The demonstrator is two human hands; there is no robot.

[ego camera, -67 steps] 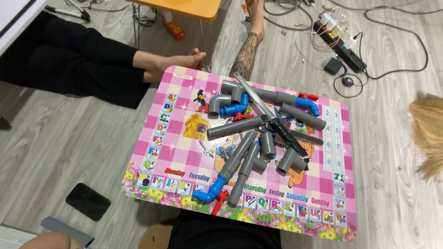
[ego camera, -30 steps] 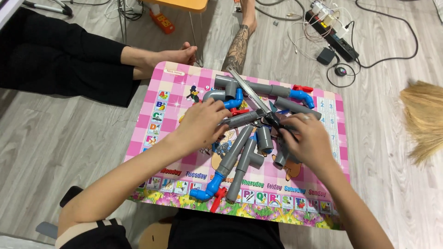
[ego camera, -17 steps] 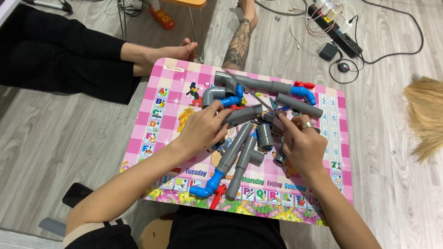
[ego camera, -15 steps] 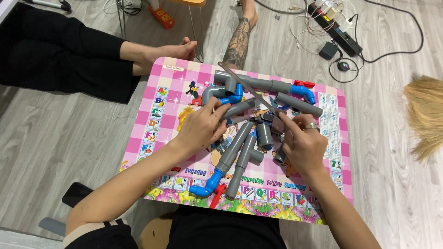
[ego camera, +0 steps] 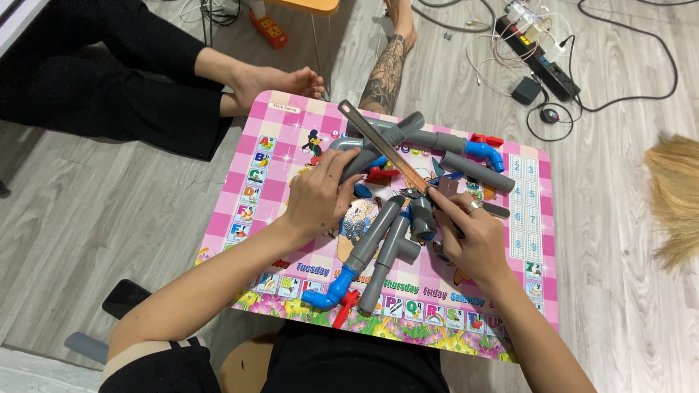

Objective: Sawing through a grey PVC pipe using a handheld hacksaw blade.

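Observation:
A small pink picture-printed table [ego camera: 251,182] carries a heap of grey plastic pipes, blue elbows and red valve pieces. My left hand [ego camera: 320,198] presses down on a grey pipe with an elbow [ego camera: 409,124] near the table's far middle. My right hand [ego camera: 475,234] grips the handle of a narrow metal saw [ego camera: 358,121], whose blade slants up and left across that pipe. A long grey pipe with a blue elbow [ego camera: 364,251] lies between my hands, and another grey pipe [ego camera: 477,172] lies to the right.
Another person sits across the table, with a bare foot [ego camera: 280,76] and a tattooed leg [ego camera: 386,65] at its far edge. A power strip with cables [ego camera: 539,45] lies on the wooden floor at top right. A straw broom [ego camera: 677,196] is at the right, a black phone [ego camera: 125,297] at lower left.
Both my hands came onto the table. The right took up the saw and swung its blade over the grey pipe, which the left now holds down.

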